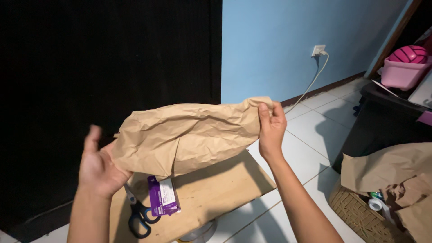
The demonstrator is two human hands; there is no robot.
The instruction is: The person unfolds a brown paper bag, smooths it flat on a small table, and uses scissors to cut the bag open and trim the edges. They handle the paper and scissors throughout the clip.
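Note:
I hold a crumpled sheet of brown paper [189,135] in the air, folded over itself. My right hand [271,128] pinches its upper right corner between thumb and fingers. My left hand [98,165] is under the sheet's lower left end, palm up with fingers spread, touching the paper. Below the paper lies a flat piece of cardboard [216,189] on the floor, with blue-handled scissors [138,216] and a small purple packet [163,196] on it.
A wicker basket [357,213] with more brown paper and tape rolls stands at the lower right. A black bin [382,121] holds a pink tub and ball [407,63]. A white cable [310,81] hangs from a wall socket. A tape roll [200,233] lies by the cardboard's near edge.

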